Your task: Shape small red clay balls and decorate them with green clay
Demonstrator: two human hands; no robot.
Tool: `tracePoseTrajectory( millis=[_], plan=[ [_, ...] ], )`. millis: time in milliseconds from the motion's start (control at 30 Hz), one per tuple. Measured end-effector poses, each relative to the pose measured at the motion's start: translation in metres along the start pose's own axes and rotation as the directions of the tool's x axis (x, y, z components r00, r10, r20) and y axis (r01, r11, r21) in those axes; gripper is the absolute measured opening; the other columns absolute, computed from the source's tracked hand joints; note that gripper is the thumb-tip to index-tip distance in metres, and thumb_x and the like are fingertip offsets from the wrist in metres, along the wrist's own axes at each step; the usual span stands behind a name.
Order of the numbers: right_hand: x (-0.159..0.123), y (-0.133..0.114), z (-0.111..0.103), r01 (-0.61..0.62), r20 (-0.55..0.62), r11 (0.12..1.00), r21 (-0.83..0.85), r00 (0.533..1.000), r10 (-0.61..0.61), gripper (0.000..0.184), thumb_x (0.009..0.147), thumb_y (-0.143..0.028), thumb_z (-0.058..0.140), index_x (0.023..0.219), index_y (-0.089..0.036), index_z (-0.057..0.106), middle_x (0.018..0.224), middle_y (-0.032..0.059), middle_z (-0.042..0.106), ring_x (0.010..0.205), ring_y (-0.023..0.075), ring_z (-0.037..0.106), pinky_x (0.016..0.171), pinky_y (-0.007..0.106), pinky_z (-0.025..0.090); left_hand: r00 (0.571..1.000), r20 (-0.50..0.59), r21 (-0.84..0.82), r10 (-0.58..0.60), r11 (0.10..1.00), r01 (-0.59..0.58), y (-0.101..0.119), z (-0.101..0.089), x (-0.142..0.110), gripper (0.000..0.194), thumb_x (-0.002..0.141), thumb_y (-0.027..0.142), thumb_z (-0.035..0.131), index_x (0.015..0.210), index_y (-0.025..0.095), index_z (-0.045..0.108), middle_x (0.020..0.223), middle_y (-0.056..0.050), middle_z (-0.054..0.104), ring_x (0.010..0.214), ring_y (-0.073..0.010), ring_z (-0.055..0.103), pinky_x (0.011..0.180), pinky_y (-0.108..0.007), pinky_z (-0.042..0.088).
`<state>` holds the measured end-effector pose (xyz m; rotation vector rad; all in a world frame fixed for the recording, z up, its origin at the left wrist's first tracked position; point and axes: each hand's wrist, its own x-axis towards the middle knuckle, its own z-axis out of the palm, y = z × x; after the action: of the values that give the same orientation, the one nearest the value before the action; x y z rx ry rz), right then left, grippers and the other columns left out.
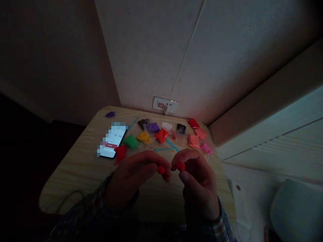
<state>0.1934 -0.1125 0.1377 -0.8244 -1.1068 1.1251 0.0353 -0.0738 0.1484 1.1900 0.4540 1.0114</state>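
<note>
Between the fingers of my left hand [137, 176] is a small red lump of clay [160, 170]. My right hand [199, 183] pinches another red clay lump [180, 166] between thumb and fingers. Both hands are close together above the front half of the wooden table [156, 205], their fingertips nearly meeting. Just beyond the left hand lies a red clay packet [120, 153]. Past the fingers are an orange-red packet [162, 135] and crossed blue sticks [166, 149], partly hidden by the right hand.
A lit phone [113, 140] lies at the left, near green [131, 142] and yellow [143, 137] packets. Farther back are purple [153, 127] and black [181, 128] packets, with coral packets [194, 141] to the right. The wall has a socket [165, 105]; a cable [69, 195] lies front left.
</note>
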Motion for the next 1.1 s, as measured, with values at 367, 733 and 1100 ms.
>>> tracePoseTrajectory(
  millis=[367,733,1100],
  plan=[
    [-0.002,-0.003,0.0,-0.04,0.025,0.993,0.112,0.999,0.038,0.013,0.082,-0.02,0.065,0.092,-0.026,0.061,0.084,-0.0015,0.061,0.077,0.0101,0.055,0.066,0.021,0.044,0.999,0.009,-0.209,-0.034,0.977,0.035,-0.007,0.0,-0.001,0.022,0.071,0.013,0.075,0.09,0.021,0.068,0.073,0.001,0.06,0.065,-0.01,0.059,0.061,-0.019,0.049],
    [0.008,-0.001,0.008,-0.092,0.058,0.975,0.2,0.995,0.082,0.025,0.091,-0.041,0.048,0.085,-0.022,0.064,0.061,-0.0021,0.053,0.06,0.0112,0.05,0.058,0.024,0.038,0.999,-0.028,-0.427,0.018,0.904,-0.028,-0.017,-0.011,0.013,0.03,0.085,0.041,0.058,0.068,0.018,0.065,0.056,0.004,0.045,0.052,-0.007,0.045,0.056,-0.02,0.044],
    [0.02,-0.001,0.018,-0.076,0.056,0.936,0.343,0.997,0.06,0.014,0.089,-0.029,0.052,0.097,-0.024,0.063,0.062,-0.0037,0.051,0.055,0.0096,0.044,0.054,0.023,0.037,0.996,-0.079,-0.484,-0.031,0.875,-0.011,-0.012,-0.009,0.011,0.012,0.083,0.032,0.063,0.089,0.025,0.07,0.06,0.005,0.054,0.049,-0.0046,0.048,0.057,-0.018,0.047]
  ],
)
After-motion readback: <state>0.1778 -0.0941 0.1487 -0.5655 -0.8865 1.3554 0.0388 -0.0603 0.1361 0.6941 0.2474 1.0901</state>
